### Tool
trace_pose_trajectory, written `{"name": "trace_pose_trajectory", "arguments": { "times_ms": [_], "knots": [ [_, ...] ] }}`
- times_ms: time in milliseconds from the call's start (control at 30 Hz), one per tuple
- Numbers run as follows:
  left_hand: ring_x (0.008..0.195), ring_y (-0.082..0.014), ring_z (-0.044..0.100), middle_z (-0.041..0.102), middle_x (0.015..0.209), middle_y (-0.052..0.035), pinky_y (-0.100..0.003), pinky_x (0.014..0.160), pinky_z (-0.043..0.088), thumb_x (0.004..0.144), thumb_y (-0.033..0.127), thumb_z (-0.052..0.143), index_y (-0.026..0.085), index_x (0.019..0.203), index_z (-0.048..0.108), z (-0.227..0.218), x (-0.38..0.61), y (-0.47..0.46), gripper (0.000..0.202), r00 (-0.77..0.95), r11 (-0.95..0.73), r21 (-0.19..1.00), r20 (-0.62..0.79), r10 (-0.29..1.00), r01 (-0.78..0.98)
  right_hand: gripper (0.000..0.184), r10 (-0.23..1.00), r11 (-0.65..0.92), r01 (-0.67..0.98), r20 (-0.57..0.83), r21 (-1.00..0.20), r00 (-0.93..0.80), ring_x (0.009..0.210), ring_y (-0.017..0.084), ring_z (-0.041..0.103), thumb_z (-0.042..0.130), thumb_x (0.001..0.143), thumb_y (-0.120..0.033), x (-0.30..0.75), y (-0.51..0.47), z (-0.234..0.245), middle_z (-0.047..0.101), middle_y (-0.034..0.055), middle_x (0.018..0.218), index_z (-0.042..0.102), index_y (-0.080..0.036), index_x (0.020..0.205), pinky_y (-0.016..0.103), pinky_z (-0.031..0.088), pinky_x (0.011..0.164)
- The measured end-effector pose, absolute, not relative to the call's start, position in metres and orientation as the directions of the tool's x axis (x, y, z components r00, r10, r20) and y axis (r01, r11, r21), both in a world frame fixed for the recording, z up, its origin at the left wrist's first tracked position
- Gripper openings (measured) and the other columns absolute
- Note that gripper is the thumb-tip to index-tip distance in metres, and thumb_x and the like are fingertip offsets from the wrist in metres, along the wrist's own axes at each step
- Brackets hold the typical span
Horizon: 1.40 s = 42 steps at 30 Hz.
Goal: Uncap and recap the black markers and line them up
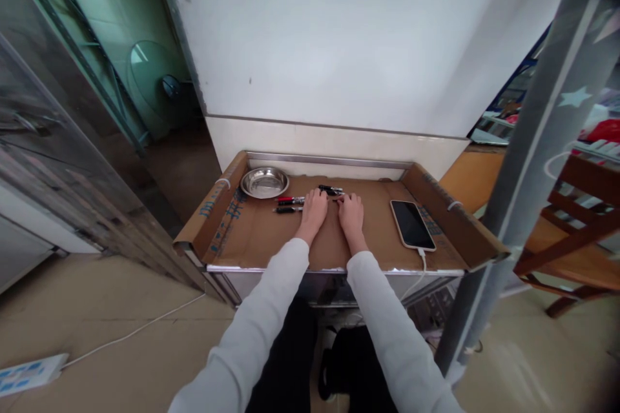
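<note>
My left hand (313, 211) lies palm down on the cardboard-covered table (271, 232), fingers stretched out and touching the ends of two pens (289, 204) that lie side by side. My right hand (351, 211) rests flat beside it, its fingertips close to a dark pen (330, 190) just beyond. Neither hand holds anything. A round steel dish (264, 182) sits empty at the far left of the table.
A black phone (412, 224) lies face up at the right, a white cable running from it over the front edge. Raised cardboard flaps (455, 216) line both sides. A grey pole (527, 142) stands at right, a power strip (29, 374) lies on the floor at left.
</note>
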<state>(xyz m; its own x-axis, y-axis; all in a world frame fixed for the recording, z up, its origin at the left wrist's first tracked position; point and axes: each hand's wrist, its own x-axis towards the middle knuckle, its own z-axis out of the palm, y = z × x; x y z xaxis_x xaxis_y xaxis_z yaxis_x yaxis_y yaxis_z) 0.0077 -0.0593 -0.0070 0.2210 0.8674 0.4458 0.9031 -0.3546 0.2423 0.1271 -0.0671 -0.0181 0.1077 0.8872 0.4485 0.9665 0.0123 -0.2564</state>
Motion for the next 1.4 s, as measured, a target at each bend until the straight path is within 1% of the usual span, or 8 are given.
{"name": "trace_pose_trajectory", "arguments": {
  "times_ms": [467,700,867,1000,1100,1167,1300,1400],
  "knots": [
    [0.098,-0.0218,0.052,0.056,0.106,-0.0111,-0.035,0.086,0.038,0.092,0.014,0.034,0.016,0.101,0.052,-0.004,0.007,-0.062,0.021,0.309,-0.43,0.234,0.418,0.854,0.872,0.024,0.897,0.158,0.94,0.443,-0.301,-0.009,0.094,0.02,0.049,0.039,0.09,-0.014,0.129,-0.065,-0.018,0.061,0.0105,0.101,0.061,-0.015,0.1,0.03,0.033,0.082],
    [0.094,-0.0186,0.055,0.061,0.099,-0.0082,-0.031,0.084,0.041,0.091,0.012,0.037,0.015,0.101,0.051,-0.001,0.004,-0.062,0.018,0.311,-0.468,0.35,0.42,0.853,0.811,0.027,0.886,0.246,0.896,0.46,-0.369,-0.054,0.095,0.021,0.049,0.039,0.09,-0.015,0.129,-0.063,-0.02,0.06,0.0116,0.104,0.062,-0.014,0.103,0.031,0.036,0.083],
    [0.096,-0.0183,0.055,0.061,0.102,-0.0086,-0.031,0.087,0.042,0.089,0.009,0.037,0.015,0.102,0.052,-0.001,0.004,-0.062,0.02,0.319,-0.489,0.368,0.434,0.843,0.791,0.026,0.886,0.269,0.89,0.456,-0.367,-0.08,0.095,0.021,0.049,0.042,0.09,-0.019,0.13,-0.064,-0.021,0.059,0.0113,0.105,0.064,-0.015,0.103,0.031,0.037,0.084],
    [0.106,-0.0205,0.053,0.059,0.113,-0.0119,-0.034,0.091,0.04,0.089,0.011,0.034,0.014,0.112,0.051,-0.006,0.006,-0.059,0.028,0.3,-0.471,0.332,0.453,0.839,0.817,0.025,0.89,0.205,0.905,0.456,-0.372,-0.014,0.093,0.02,0.049,0.043,0.09,-0.018,0.129,-0.066,-0.019,0.06,0.0105,0.101,0.065,-0.016,0.1,0.03,0.036,0.083],
    [0.124,-0.0211,0.043,0.048,0.134,-0.0123,-0.036,0.102,0.032,0.087,0.011,0.036,0.014,0.127,0.043,-0.012,0.007,-0.056,0.041,0.335,-0.493,0.263,0.473,0.815,0.829,0.024,0.872,0.118,0.915,0.481,-0.385,0.09,0.09,0.02,0.049,0.043,0.089,-0.017,0.129,-0.069,-0.017,0.06,0.0101,0.098,0.065,-0.017,0.098,0.029,0.034,0.082],
    [0.129,-0.0205,0.037,0.045,0.138,-0.0114,-0.036,0.105,0.027,0.087,0.012,0.036,0.014,0.13,0.042,-0.015,0.008,-0.054,0.043,0.36,-0.503,0.232,0.463,0.81,0.832,0.024,0.858,0.048,0.915,0.486,-0.401,0.168,0.09,0.02,0.049,0.043,0.089,-0.018,0.129,-0.071,-0.015,0.06,0.0106,0.097,0.065,-0.016,0.099,0.03,0.034,0.081],
    [0.121,-0.021,0.045,0.054,0.127,-0.0112,-0.036,0.1,0.031,0.089,0.017,0.037,0.014,0.123,0.048,-0.013,0.01,-0.056,0.036,0.342,-0.476,0.199,0.472,0.813,0.857,0.025,0.84,-0.076,0.9,0.459,-0.429,0.29,0.09,0.022,0.049,0.042,0.09,-0.018,0.13,-0.075,-0.012,0.061,0.0122,0.097,0.064,-0.016,0.101,0.03,0.032,0.078],
    [0.108,-0.0254,0.05,0.059,0.115,-0.0121,-0.039,0.091,0.036,0.092,0.032,0.039,0.014,0.113,0.053,-0.009,0.01,-0.06,0.032,0.323,-0.439,0.16,0.47,0.821,0.884,0.027,0.827,-0.137,0.89,0.444,-0.434,0.344,0.089,0.023,0.05,0.04,0.09,-0.017,0.129,-0.077,-0.01,0.063,0.0125,0.095,0.064,-0.017,0.102,0.031,0.03,0.076]
  ]
}}
